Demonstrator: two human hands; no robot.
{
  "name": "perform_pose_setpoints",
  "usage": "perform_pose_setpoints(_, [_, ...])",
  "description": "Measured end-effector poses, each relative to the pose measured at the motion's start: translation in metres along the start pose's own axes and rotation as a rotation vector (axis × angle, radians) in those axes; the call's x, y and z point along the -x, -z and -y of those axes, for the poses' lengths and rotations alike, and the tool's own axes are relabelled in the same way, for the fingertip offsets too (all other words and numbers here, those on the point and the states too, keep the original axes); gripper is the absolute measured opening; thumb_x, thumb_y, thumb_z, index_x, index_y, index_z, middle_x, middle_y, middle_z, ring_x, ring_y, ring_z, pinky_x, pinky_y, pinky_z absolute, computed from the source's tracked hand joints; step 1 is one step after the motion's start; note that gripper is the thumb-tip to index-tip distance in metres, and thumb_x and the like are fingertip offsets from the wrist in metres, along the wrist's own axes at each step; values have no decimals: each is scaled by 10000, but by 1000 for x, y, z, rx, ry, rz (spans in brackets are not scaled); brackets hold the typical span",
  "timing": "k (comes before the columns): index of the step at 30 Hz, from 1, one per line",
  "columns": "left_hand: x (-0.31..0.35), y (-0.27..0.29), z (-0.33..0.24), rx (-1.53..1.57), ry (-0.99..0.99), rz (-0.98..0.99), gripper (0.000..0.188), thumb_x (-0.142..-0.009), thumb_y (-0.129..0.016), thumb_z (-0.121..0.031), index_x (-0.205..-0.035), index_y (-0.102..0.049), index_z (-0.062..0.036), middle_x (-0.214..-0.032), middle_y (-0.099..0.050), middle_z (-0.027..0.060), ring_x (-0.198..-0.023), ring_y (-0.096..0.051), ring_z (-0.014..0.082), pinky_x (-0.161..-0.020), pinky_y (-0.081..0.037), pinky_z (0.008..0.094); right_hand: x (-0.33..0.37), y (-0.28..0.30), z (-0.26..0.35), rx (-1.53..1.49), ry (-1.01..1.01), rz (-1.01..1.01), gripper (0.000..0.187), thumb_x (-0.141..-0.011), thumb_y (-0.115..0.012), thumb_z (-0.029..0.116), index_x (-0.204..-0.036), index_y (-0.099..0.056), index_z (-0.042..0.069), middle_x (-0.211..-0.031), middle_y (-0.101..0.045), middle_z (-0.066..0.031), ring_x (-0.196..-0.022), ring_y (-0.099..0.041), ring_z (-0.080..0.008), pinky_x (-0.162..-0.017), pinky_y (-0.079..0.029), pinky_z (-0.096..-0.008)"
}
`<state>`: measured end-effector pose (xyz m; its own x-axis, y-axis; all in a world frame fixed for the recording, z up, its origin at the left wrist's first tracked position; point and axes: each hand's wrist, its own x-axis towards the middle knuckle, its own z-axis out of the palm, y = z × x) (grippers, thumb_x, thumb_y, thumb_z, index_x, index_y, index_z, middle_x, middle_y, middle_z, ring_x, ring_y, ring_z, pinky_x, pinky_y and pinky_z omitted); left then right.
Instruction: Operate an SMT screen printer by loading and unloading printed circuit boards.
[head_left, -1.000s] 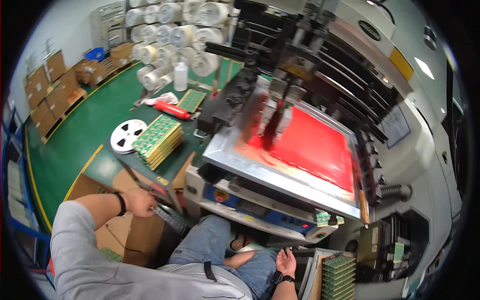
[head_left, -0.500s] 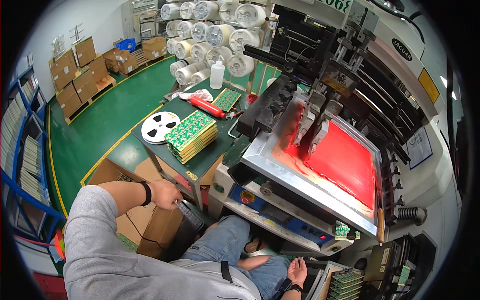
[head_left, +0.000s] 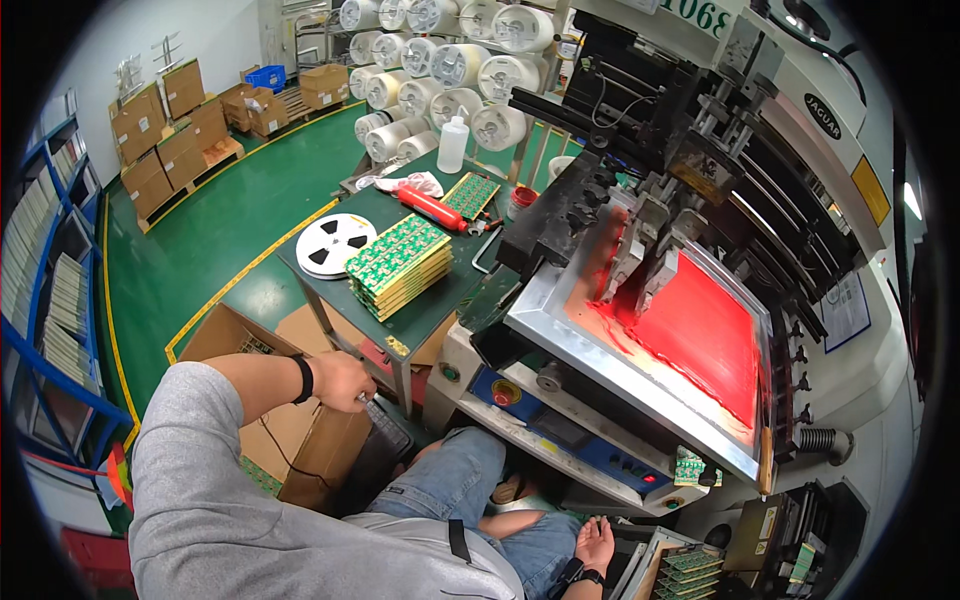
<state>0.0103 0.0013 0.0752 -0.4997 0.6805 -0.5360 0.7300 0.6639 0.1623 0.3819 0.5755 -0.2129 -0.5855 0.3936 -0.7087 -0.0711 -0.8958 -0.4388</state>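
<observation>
My left hand [head_left: 343, 381] reaches down at the side of the stool-height table, its fingers curled on the upper edge of a dark plastic crate [head_left: 388, 436]. Beside it is an open cardboard box [head_left: 325, 447] with a dark cord over its wall and green circuit boards [head_left: 258, 476] inside. My right hand [head_left: 595, 545] lies palm up by my knee, fingers loosely apart, holding nothing. Close to it, a rack holds several green circuit boards [head_left: 690, 572]. Ahead, the screen printing machine has a metal-framed screen [head_left: 640, 385] spread with red ink [head_left: 698, 335].
On the dark green table [head_left: 436, 292] are a stack of circuit boards [head_left: 400, 262], a white reel [head_left: 334, 246], a red tube [head_left: 431, 208] and a white bottle [head_left: 453, 146]. Blue shelving [head_left: 60, 300] stands at left; cartons [head_left: 150, 185] and large spools [head_left: 460, 70] are behind.
The whole view has shifted, so the table and machine sit slightly farther right and lower. Both hands keep nearly the same pose.
</observation>
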Motion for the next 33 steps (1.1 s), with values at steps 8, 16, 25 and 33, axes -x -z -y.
perform_pose_setpoints(8, [-14,-25,16,-27,-102,-181,307,-826,-621,-353,-989,-763,-136,-935,-743,153,-908,-711,355,-827,-560,486,-1,10,12,112,-37,107,258,-1026,-598,251,-1186,-670,62,-1007,-751,-99,-881,-716,-205,-786,-612,-305])
perform_pose_setpoints(16, [61,-17,6,288,110,-703,294,-879,-732,-281,-1064,-713,-53,-1031,-711,120,-966,-683,302,-867,-553,423,-10,-1,12,239,-61,55,272,-1038,-590,270,-1210,-662,71,-1070,-742,-79,-922,-704,-169,-800,-603,-271])
perform_pose_setpoints(25, [261,-111,35,731,893,-302,558,-960,-673,-441,-1298,-631,1,-1204,-701,171,-1149,-651,282,-977,-517,398,-46,4,26,334,-106,-27,298,-1037,-605,313,-1253,-648,114,-1057,-740,-68,-886,-701,-172,-765,-605,-281])
perform_pose_setpoints(33, [281,-205,20,1419,1537,38,806,-875,-666,-679,-1330,-642,-14,-1260,-691,179,-1170,-626,297,-988,-493,406,-48,2,24,390,-109,-1,293,-1030,-617,310,-1247,-645,115,-1059,-736,-69,-891,-698,-173,-748,-591,-269])
